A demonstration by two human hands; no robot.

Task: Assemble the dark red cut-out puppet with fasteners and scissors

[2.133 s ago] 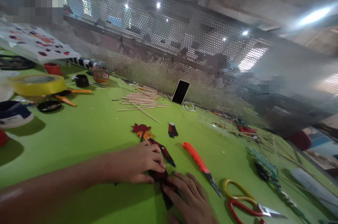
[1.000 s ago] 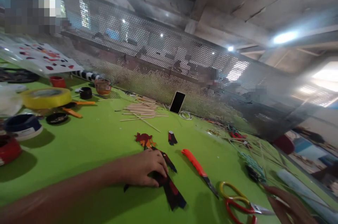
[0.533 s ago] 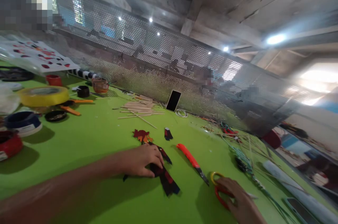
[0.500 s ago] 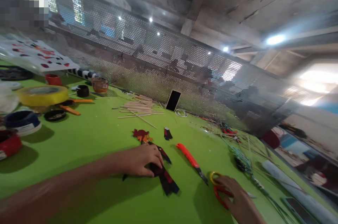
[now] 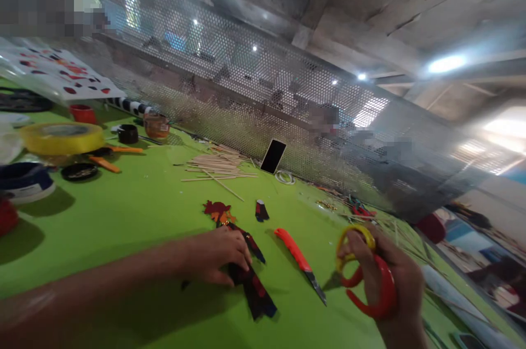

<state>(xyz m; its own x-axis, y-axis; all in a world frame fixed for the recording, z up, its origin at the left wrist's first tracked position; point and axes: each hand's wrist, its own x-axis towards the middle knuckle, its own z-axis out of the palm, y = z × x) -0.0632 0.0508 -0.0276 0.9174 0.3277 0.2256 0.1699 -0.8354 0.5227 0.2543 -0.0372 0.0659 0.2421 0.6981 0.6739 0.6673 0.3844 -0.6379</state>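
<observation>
A flat dark figure of jointed cut-out pieces point(image 5: 258, 295), with a red and orange head part and a trailing black and red end, lies on the green table. My left hand point(image 5: 226, 255) rests over its middle, fingers curled down on it and hiding part of it. In my right hand point(image 5: 405, 278) is a pair of scissors point(image 5: 386, 289) with one yellow and one red loop, raised off the table; its blades are hidden. Between the hands lies an orange-handled utility knife point(image 5: 296, 253), blade toward me. A small dark cut piece point(image 5: 261, 211) sits just beyond the figure.
Thin wooden sticks point(image 5: 217, 165) lie farther back, beside a propped phone point(image 5: 273, 156). At left are a yellow tape roll point(image 5: 61, 138), an orange-handled tool point(image 5: 104, 164) and several jars. A perforated metal screen point(image 5: 230, 86) borders the far edge.
My right hand has lifted the scissors from the table and turned them upright. My left hand stays on the figure, which has barely shifted. The camera has moved slightly.
</observation>
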